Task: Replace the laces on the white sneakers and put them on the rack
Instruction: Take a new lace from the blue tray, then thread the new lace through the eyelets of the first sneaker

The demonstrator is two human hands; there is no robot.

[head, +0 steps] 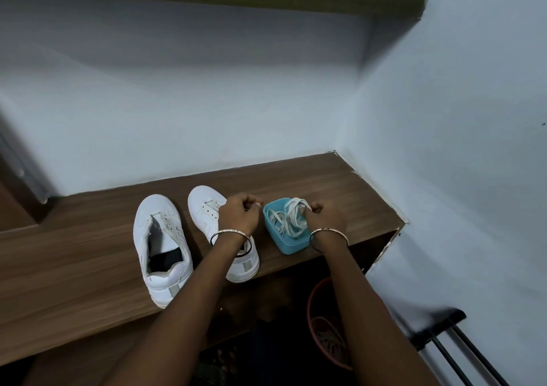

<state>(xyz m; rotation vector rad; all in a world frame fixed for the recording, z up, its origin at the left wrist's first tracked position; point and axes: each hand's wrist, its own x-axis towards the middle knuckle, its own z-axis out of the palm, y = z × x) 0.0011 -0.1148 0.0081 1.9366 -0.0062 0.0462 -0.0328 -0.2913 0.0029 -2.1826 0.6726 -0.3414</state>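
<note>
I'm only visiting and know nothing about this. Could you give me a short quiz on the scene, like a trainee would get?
1. True or false: both white sneakers stand on the wooden counter.
2. Where are the loose laces? A in the blue box; B inside a sneaker; C on the floor.
3. Fill in: the right hand grips the ____.
Key: 1 true; 2 A; 3 laces.

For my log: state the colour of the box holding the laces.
The box is light blue; the head view shows it.
</note>
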